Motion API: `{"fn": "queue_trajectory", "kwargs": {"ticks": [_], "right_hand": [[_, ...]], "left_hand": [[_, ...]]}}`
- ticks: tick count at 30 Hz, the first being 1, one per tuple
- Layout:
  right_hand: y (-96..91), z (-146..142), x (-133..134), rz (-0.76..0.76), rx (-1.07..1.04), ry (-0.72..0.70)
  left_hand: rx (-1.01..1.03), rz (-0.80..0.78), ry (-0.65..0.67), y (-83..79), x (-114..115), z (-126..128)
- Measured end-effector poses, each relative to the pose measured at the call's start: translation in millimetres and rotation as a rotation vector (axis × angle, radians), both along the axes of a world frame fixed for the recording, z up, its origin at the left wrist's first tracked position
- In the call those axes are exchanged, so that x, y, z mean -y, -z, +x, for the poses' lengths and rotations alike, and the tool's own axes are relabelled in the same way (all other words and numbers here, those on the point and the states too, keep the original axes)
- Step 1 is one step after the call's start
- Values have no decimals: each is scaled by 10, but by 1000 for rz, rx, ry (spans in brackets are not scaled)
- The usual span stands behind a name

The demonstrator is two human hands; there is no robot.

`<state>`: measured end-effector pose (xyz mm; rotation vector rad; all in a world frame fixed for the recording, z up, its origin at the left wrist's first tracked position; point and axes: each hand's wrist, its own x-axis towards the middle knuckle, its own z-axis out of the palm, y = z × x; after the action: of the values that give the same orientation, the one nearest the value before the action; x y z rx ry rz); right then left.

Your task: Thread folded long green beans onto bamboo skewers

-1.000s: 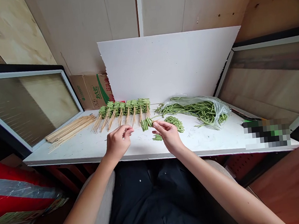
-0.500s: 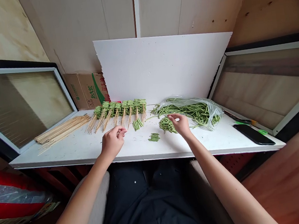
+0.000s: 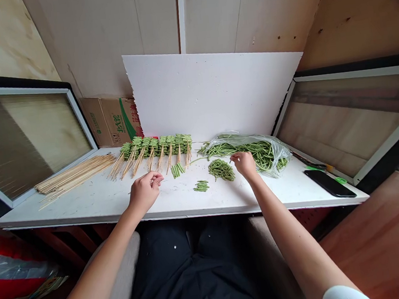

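My left hand hovers over the white table, its fingers pinched on a thin bamboo skewer with a few green bean pieces threaded at the far end. My right hand reaches to the right edge of a pile of cut bean pieces, fingers curled in a pinch; what they hold is too small to name. Just behind that hand lies a clear plastic bag of long green beans. A smaller heap of cut pieces lies between my hands.
A row of finished bean skewers lies at the back, bare skewers to the left. A black phone rests at the right. A white foam board and a cardboard box stand behind. Glass-fronted frames flank the table.
My right hand let go of the skewer's bean end and moved right to the cut bean pile. The left hand stayed pinched on the skewer, whose bean end dropped to the table.
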<state>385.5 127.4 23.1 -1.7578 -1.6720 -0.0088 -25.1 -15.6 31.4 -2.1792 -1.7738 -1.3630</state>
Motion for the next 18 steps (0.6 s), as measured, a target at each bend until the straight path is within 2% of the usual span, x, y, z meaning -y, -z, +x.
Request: {"fn": "queue_trajectory", "kwargs": {"ticks": [5, 10, 15, 17, 18], "right_hand": [[25, -26, -184, -147, 60, -103], [88, -112, -293, -193, 78, -147], [40, -203, -262, -107, 60, -114], [32, -304, -176, -44, -2, -210], [38, -371, -118, -16, -101, -282]], "left_hand": [[-7, -19, 2, 31, -12, -2], [-13, -22, 18, 34, -5, 17], [-20, -38, 28, 47, -19, 7], [-20, -44, 35, 51, -24, 4], [-17, -48, 40, 51, -25, 3]]}}
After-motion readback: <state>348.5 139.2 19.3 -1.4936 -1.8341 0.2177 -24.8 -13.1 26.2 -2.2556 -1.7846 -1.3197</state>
